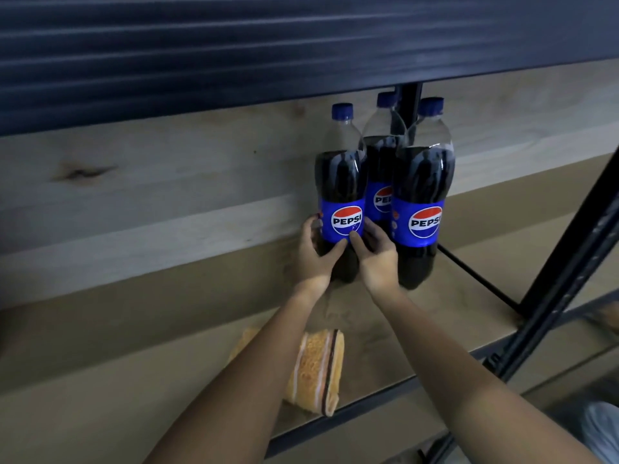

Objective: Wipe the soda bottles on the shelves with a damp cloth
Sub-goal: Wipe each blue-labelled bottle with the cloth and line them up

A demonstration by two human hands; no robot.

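Both hands, left hand (313, 254) and right hand (375, 254), were clasped round the front-left bottle (341, 182) | step: bottle being handled, cloth (316, 371) left lying at lower centre | next: cloth to be taken up for wiping.

Three Pepsi bottles crowd the right part of the wooden shelf (150, 329): left bottle (341, 182), rear bottle (382, 169) and right bottle (423, 189) stand touching, no gap between them. Black diagonal post (569, 262) blocks the right side. Folded orange cloth (318, 370) lies near the front edge. Shelf left of the bottles is open.
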